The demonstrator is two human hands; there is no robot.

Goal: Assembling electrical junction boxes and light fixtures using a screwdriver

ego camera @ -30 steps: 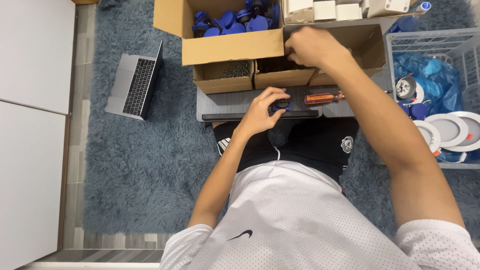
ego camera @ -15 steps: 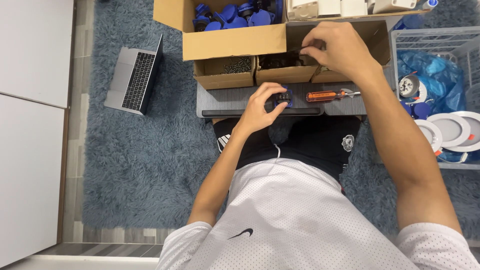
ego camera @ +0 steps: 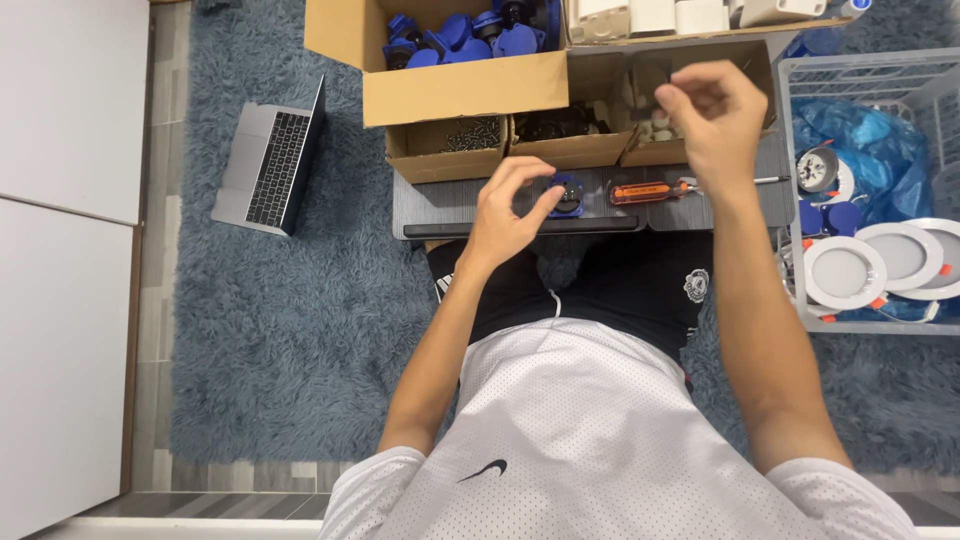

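Head view: left hand (ego camera: 505, 210) pinches a blue part (ego camera: 566, 195) (on the board), right hand (ego camera: 708, 110) raised, fingertips pinched together.

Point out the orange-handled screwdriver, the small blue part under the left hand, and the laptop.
orange-handled screwdriver (ego camera: 648, 192), head view, on its handle.
small blue part (ego camera: 568, 195), head view, on its face.
laptop (ego camera: 272, 165), head view, on its keyboard.

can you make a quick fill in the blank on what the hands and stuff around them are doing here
1. The left hand holds a small ____ part on the grey board.
2. The screwdriver has an ____ handle.
3. The right hand is raised over the small ____ boxes.
4. A laptop lies on the ____.

Missing: blue; orange; cardboard; rug
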